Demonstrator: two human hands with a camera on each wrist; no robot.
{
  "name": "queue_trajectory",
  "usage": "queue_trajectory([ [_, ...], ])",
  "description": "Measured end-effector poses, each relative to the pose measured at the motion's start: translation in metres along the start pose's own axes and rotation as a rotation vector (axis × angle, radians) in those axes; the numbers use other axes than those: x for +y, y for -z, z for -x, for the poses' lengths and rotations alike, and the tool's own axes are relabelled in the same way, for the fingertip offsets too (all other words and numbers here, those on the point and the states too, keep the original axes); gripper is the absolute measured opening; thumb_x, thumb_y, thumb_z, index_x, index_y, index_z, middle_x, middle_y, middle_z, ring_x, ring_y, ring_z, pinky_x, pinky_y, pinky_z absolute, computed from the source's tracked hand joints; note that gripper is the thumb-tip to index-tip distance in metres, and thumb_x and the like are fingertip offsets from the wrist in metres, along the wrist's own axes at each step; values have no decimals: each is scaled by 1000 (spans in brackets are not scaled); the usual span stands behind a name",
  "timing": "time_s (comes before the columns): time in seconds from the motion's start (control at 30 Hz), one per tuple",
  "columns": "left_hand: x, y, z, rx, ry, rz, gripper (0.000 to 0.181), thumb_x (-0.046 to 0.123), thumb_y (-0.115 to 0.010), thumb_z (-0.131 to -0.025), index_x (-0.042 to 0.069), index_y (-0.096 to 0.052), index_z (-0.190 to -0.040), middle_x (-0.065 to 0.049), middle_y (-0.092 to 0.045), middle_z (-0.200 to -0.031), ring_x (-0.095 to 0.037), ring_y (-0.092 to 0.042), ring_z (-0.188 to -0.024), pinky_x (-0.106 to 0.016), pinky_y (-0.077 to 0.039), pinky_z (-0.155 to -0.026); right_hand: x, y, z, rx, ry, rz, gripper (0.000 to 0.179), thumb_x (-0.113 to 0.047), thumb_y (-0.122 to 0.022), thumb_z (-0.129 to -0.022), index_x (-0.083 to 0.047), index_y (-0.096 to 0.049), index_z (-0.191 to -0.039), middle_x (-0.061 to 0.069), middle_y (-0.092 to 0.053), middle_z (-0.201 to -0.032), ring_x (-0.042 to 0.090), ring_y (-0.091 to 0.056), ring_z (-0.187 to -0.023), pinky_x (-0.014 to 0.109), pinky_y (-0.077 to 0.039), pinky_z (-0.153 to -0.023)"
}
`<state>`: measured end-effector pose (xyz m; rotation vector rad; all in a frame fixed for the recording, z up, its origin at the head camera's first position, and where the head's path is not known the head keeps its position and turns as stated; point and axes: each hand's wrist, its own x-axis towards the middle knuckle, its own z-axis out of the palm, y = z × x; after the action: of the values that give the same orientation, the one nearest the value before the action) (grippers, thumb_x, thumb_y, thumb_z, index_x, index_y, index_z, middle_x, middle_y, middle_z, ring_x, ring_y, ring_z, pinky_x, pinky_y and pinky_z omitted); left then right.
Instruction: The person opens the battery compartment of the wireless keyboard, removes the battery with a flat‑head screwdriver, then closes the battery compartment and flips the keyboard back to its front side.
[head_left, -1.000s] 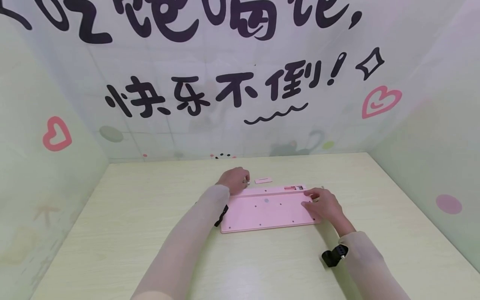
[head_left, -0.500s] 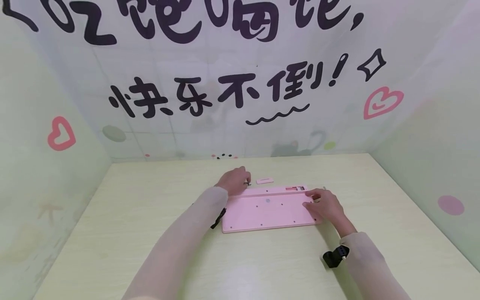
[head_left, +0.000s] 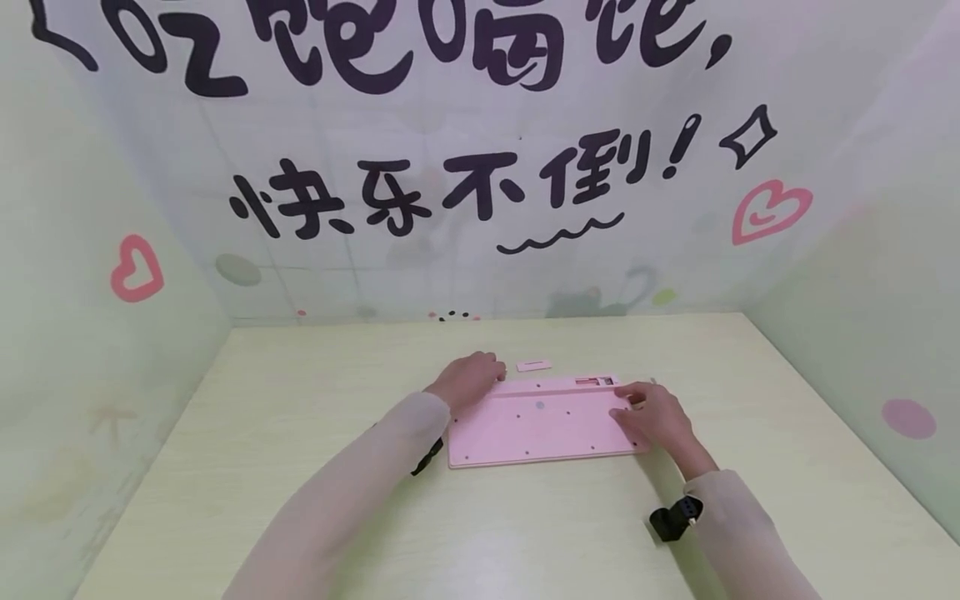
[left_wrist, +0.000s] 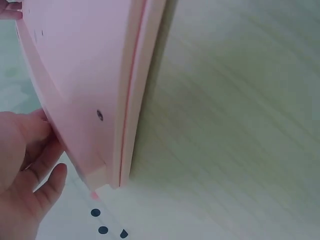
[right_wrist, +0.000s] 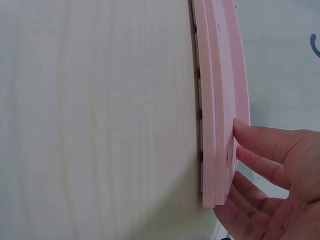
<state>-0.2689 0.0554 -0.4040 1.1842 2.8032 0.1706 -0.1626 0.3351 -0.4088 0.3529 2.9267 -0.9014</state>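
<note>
Keyboard (head_left: 557,429) lies face down.
Right hand (head_left: 662,414) pinches its edge; left hand (head_left: 467,383) grip unclear; an uneven pull could tip it.

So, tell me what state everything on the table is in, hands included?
Keyboard: upside down, keys facing down.
Compartment: uncovered; contents too small to tell.
Small cover: off, lying beyond the keyboard.
Left fingers: at the keyboard's far edge; grip unclear.
Right fingers: gripping the keyboard's right end.
</note>
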Motion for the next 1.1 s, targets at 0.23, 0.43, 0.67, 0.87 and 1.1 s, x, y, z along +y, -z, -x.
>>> queue_trajectory([
  [0.23, 5, 0, 15, -12, 22, 32, 31, 14, -47, -96, 14, -55, -125, -3, -55, -115, -17, -49, -105, -30, -42, -90, -1, -1, 1, 3, 10, 13, 40, -19, -69, -82, 0, -59, -117, 22, -56, -108, 31, -54, -90, 40, -46, -72],
  [0.43, 5, -1, 25, 40, 62, 209, 32, 18, -39, -99, 12, -57, -124, -4, -54, -114, -18, -47, -103, -30, -41, -89, 0, -2, 2, -6, 8, 15, 42, -21, -69, -82, 0, -59, -117, 22, -56, -108, 32, -54, -90, 40, -46, -72],
  [0.67, 3, -9, 31, 104, 76, 348, 31, 13, -47, -95, 10, -57, -125, -5, -54, -111, -18, -46, -102, -29, -41, -91, -3, 0, 4, -6, 26, 23, 42, -20, -69, -83, 1, -58, -118, 23, -56, -107, 33, -53, -90, 41, -46, -71],
  [0.87, 4, -17, 33, 163, 128, 471, 33, 9, -53, -91, 9, -57, -124, -3, -54, -106, -17, -46, -97, -27, -41, -87, -2, -1, 4, -10, 40, 36, 43, -21, -69, -82, 2, -58, -117, 23, -56, -106, 34, -53, -90, 41, -45, -71],
  [1.1, 4, -20, 29, 182, 206, 615, 32, 5, -58, -88, 10, -61, -119, -2, -52, -100, -17, -44, -94, -27, -41, -83, -5, 4, 1, -34, 26, 61, 41, -19, -69, -82, 2, -59, -116, 23, -56, -106, 32, -54, -86, 38, -45, -68],
])
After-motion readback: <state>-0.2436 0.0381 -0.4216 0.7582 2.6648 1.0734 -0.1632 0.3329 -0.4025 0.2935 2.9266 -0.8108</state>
